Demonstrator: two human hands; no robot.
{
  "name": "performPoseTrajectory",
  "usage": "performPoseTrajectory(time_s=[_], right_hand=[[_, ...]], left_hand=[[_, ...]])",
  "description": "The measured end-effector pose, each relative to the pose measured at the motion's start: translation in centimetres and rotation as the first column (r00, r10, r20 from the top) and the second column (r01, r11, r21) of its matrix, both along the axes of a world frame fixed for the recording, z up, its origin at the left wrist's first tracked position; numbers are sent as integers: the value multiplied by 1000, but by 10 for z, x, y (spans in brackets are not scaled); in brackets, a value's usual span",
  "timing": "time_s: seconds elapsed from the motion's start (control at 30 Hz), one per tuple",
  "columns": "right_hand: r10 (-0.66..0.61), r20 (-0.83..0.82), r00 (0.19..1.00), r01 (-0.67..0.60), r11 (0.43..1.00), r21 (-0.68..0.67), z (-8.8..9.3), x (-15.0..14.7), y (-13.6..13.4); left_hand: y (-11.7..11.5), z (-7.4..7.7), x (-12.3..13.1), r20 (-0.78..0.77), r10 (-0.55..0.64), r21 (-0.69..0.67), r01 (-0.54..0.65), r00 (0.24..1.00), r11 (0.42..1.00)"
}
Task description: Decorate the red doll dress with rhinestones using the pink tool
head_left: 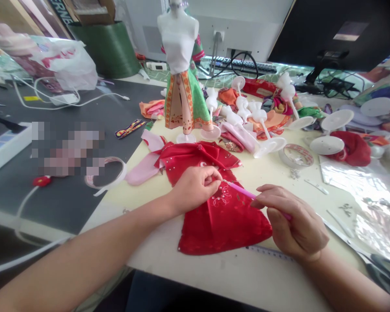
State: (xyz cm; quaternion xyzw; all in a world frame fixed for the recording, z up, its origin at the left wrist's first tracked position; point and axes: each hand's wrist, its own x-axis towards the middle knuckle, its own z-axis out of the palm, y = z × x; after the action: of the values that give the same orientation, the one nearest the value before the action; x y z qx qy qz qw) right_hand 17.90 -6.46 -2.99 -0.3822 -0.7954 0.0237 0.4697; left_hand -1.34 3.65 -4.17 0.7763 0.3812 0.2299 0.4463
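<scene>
A small red doll dress with white embroidery lies flat on the cream work surface in front of me. My left hand rests on its upper part, fingers curled and pinching the fabric. My right hand is closed around a thin pink pen-like tool, whose tip touches the dress close to my left fingertips. A pink sleeve piece sticks out to the left of the dress.
A white doll mannequin in a green and orange skirt stands behind the dress. Several white doll stands and coloured fabrics lie to its right. Tape rolls, scissors, a monitor and cables surround the area.
</scene>
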Motion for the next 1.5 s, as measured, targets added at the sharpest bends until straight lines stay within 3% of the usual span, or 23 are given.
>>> performPoseTrajectory(time_s=[0.43, 0.63, 0.9, 1.3, 1.5], right_hand=[[-23, 1, 1000, 23, 1000, 12, 1, 7, 0], [-28, -28, 999, 29, 999, 15, -1, 9, -1], [-171, -176, 969, 159, 984, -79, -9, 9, -6], [-101, 46, 994, 103, 993, -50, -3, 7, 2], [-204, -22, 979, 195, 958, -211, -13, 9, 2]], left_hand=[[2, 4, 1, -150, 16, 61, -7, 989, 998], [5, 0, 0, -275, 39, 196, 16, 961, 980], [7, 4, -1, -260, 65, 222, -6, 963, 975], [6, 3, -2, -256, 22, 236, 40, 966, 971], [6, 1, -1, -263, 16, 240, 49, 965, 969]])
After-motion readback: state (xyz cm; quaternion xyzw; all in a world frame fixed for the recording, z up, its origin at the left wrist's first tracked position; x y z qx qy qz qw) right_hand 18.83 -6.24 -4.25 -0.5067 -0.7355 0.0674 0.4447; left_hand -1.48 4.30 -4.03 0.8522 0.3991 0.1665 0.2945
